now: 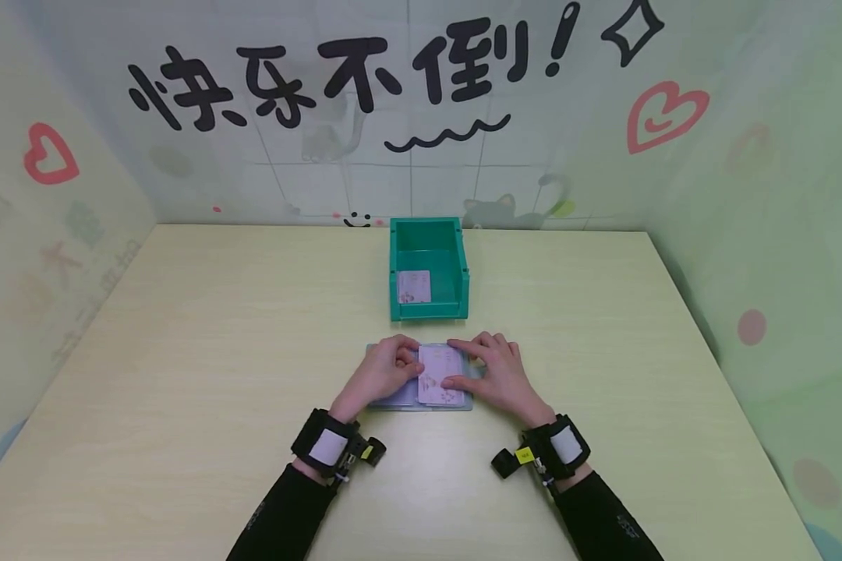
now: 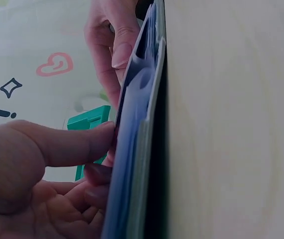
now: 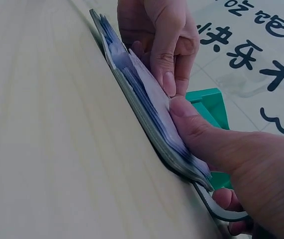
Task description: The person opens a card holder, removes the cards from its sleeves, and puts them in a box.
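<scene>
A pale pink card [image 1: 440,374] [image 3: 149,84] lies on an open album with clear sleeves [image 1: 393,402] [image 2: 142,164] [image 3: 137,102] on the table. My left hand [image 1: 381,374] [image 2: 47,164] [image 3: 164,37] pinches the card's left edge between thumb and fingers. On the other side, my right hand [image 1: 498,372] [image 2: 114,40] [image 3: 241,159] has its thumb pressed on the card near the right edge, with the index finger extended to the top edge. In the right wrist view its other fingers are beside a pale strap [image 3: 219,211] at the album's edge.
Behind the album stands a green bin [image 1: 431,312] [image 2: 89,117] [image 3: 214,102], with another pink card [image 1: 414,287] inside at the left. Printed fabric walls [image 1: 288,187] border the back and sides of the wooden table [image 1: 217,351].
</scene>
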